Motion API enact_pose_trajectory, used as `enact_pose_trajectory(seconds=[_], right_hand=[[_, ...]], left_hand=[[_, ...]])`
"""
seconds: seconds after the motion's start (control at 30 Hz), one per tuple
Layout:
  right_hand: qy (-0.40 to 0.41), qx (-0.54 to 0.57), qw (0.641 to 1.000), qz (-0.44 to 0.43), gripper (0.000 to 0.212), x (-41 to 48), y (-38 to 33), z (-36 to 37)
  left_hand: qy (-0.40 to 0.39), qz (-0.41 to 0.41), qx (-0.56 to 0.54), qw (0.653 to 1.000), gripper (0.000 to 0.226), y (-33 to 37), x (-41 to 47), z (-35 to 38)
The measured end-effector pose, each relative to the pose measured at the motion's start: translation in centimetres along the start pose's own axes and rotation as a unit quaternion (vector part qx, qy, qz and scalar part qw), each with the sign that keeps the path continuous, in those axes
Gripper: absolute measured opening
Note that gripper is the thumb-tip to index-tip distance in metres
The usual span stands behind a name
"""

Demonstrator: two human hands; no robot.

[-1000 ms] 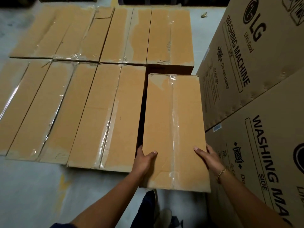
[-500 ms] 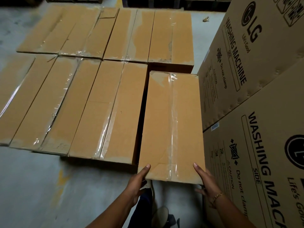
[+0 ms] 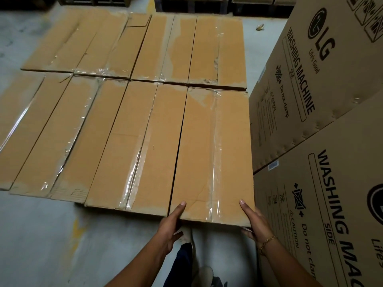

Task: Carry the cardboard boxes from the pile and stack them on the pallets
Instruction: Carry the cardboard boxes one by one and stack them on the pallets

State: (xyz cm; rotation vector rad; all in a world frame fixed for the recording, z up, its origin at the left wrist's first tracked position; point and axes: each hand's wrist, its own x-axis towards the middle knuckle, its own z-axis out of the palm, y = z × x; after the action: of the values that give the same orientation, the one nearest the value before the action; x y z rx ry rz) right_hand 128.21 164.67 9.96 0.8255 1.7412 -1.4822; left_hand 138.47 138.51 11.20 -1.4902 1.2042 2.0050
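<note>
A long taped cardboard box (image 3: pixel 213 152) lies flat at the right end of the near row of boxes (image 3: pixel 103 131), level with its neighbours. My left hand (image 3: pixel 170 226) holds its near left corner, thumb on top and fingers down the end face. At the near right corner my right hand (image 3: pixel 257 222) holds it the same way, a gold bracelet on the wrist. A second row of boxes (image 3: pixel 165 48) lies behind. The pallet beneath them is hidden.
Two tall LG washing machine cartons (image 3: pixel 310 79) (image 3: pixel 331 204) stand tight against the right side of the box. Dark pallets (image 3: pixel 186 5) line the far edge. Grey concrete floor (image 3: pixel 41 235) lies to my left, and my shoe (image 3: pixel 207 274) is below the box.
The box went down and forward into the gap at the right of the near row. Both hands slid back from its sides to its near corners.
</note>
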Motion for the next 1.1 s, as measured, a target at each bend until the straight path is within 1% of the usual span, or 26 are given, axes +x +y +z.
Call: enact_pose_trajectory(seconds=[0.1, 0.17, 0.3, 0.37, 0.5, 0.57, 0.67, 0.7, 0.8, 0.83, 0.9, 0.97, 1.03, 1.1], right_hand=[[0.011, -0.008, 1.000, 0.002, 0.124, 0.2, -0.3, 0.2], [0.017, -0.021, 1.000, 0.006, 0.126, 0.5, -0.3, 0.2], [0.019, -0.045, 0.999, 0.013, 0.130, 0.8, -0.4, 0.3], [0.020, -0.055, 0.998, 0.016, 0.129, 0.8, -0.5, 0.3], [0.018, -0.080, 0.997, 0.010, 0.125, 0.2, -0.9, 0.2], [0.017, -0.088, 0.996, 0.005, 0.119, -0.5, -1.3, 0.3], [0.015, -0.079, 0.997, -0.007, 0.105, -1.2, -1.5, 0.4], [0.014, -0.079, 0.997, -0.010, 0.104, -1.4, -1.5, 0.5], [0.013, -0.087, 0.996, -0.022, 0.116, -1.7, -1.5, 0.8], [0.021, -0.085, 0.996, -0.019, 0.114, -1.7, -1.6, 1.0], [0.038, -0.090, 0.995, -0.024, 0.100, -1.8, -1.6, 1.2], [0.038, -0.111, 0.993, -0.028, 0.095, -1.6, -1.6, 1.1], [0.033, -0.131, 0.990, -0.040, 0.089, -1.7, -1.8, 1.0], [0.022, -0.139, 0.988, -0.063, 0.083, -2.0, -2.0, 0.8]], left_hand=[[0.006, -0.006, -0.019, 1.000, 0.108, 0.1, 0.2, 0.3], [0.010, -0.004, -0.025, 1.000, 0.110, 0.1, 0.4, 0.6], [0.023, -0.003, -0.035, 0.999, 0.123, 0.1, 0.6, 0.8], [0.023, -0.006, -0.036, 0.999, 0.122, 0.2, 0.6, 0.9], [0.016, -0.012, -0.030, 0.999, 0.110, 0.4, 0.2, 0.8], [0.006, -0.015, -0.023, 1.000, 0.111, 0.6, -0.2, 0.6], [-0.007, -0.007, -0.019, 1.000, 0.118, 1.0, -0.7, -0.1], [-0.006, -0.005, -0.017, 1.000, 0.115, 1.2, -1.0, -0.3], [0.003, -0.007, -0.015, 1.000, 0.111, 1.5, -1.1, -0.7], [0.010, -0.009, -0.016, 1.000, 0.112, 1.5, -1.1, -0.7], [0.030, -0.009, -0.012, 0.999, 0.114, 1.4, -0.9, -0.6], [0.040, -0.013, -0.002, 0.999, 0.115, 1.4, -1.2, -0.4], [0.033, -0.012, 0.018, 0.999, 0.110, 1.5, -1.5, -0.6], [0.025, -0.003, 0.044, 0.999, 0.101, 1.9, -2.5, -1.1]])
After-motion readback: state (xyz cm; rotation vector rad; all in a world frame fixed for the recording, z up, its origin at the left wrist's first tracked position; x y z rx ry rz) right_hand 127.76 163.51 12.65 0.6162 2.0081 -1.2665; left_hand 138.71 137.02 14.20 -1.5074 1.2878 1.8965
